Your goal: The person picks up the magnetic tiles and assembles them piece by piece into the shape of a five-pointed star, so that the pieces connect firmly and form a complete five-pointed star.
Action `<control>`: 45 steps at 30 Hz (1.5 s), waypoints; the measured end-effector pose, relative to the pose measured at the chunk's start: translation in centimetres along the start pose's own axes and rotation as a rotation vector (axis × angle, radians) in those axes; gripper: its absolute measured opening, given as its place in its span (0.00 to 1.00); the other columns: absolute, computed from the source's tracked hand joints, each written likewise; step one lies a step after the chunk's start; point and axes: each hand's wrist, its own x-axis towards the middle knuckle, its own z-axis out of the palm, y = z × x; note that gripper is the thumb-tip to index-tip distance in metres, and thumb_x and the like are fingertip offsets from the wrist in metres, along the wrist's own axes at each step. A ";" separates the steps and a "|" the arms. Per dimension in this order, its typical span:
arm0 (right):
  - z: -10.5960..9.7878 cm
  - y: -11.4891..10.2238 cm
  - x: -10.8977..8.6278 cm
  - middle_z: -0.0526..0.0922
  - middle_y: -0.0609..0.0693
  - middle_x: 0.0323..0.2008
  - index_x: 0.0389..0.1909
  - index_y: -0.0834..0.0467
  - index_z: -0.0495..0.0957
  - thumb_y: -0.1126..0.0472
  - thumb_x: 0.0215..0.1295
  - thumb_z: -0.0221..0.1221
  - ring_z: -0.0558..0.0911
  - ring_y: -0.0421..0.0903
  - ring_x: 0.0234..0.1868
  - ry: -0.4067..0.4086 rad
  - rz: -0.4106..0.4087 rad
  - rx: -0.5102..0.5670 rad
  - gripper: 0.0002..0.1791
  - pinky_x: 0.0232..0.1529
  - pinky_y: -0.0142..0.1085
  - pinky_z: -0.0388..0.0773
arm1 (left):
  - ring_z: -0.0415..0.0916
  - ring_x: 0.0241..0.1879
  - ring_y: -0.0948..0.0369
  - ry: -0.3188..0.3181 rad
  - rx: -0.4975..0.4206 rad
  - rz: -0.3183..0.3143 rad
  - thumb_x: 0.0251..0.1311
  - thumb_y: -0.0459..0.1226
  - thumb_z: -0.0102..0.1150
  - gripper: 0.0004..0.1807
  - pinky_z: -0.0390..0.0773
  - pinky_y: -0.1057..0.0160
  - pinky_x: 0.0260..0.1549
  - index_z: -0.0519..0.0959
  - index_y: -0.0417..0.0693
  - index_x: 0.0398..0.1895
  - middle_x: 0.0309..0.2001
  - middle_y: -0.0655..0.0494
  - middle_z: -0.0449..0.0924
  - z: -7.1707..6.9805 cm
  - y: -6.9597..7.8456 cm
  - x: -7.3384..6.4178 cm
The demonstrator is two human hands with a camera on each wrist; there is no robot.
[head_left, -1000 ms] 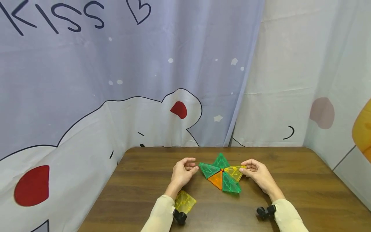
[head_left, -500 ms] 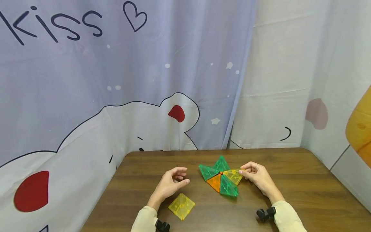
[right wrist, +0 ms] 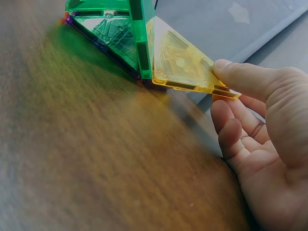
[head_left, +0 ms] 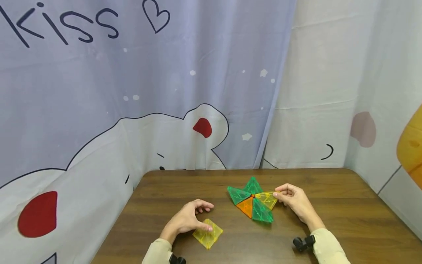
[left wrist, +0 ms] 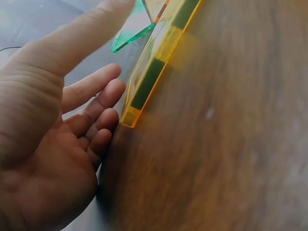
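Note:
Green, orange and yellow translucent magnetic tiles form a star-like build near the middle of the table, with an orange triangle [head_left: 245, 207] at its front and a green tile [head_left: 262, 211] beside it. My right hand [head_left: 295, 202] pinches the outer corner of the yellow triangular tile [right wrist: 180, 60] between thumb and fingers; the tile slants up off the table. A separate yellow square tile [head_left: 210, 239] lies at front left. Over it reaches my left hand [head_left: 187, 217], fingers loosely bent and thumb overlapping the tile. In the left wrist view, fingertips are right at the tile's edge.
The brown wooden table [head_left: 158, 194] runs back to a printed curtain [head_left: 171, 80] hanging behind it. Black wrist cameras sit on both forearms, the right wrist camera [head_left: 303, 243] close above the tabletop.
My left hand has left the build, moving left and toward the front, and now reaches over the loose yellow square tile. My right hand keeps pinching the yellow triangular tile in the same spot.

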 end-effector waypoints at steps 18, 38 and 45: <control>0.0 0.2 0.0 0.88 0.54 0.36 0.55 0.70 0.84 0.62 0.73 0.74 0.82 0.42 0.32 0.000 -0.004 0.007 0.18 0.31 0.35 0.81 | 0.85 0.55 0.54 0.157 0.020 0.018 0.59 0.37 0.86 0.30 0.84 0.57 0.56 0.87 0.47 0.65 0.57 0.55 0.91 0.1 -0.4 0.3; -0.1 0.1 0.1 0.89 0.57 0.40 0.56 0.71 0.83 0.61 0.74 0.73 0.84 0.42 0.35 -0.006 -0.002 -0.003 0.19 0.35 0.35 0.83 | 0.75 0.58 0.56 0.091 0.176 -0.052 0.46 0.52 0.93 0.49 0.73 0.44 0.65 0.82 0.50 0.74 0.55 0.64 0.86 -0.5 -0.1 0.2; 0.0 0.2 0.0 0.90 0.57 0.38 0.52 0.70 0.84 0.62 0.76 0.72 0.85 0.43 0.34 -0.022 -0.012 -0.007 0.16 0.33 0.35 0.83 | 0.76 0.74 0.47 0.016 0.089 -0.004 0.62 0.33 0.81 0.40 0.76 0.41 0.72 0.78 0.51 0.79 0.74 0.58 0.81 -0.6 0.1 0.4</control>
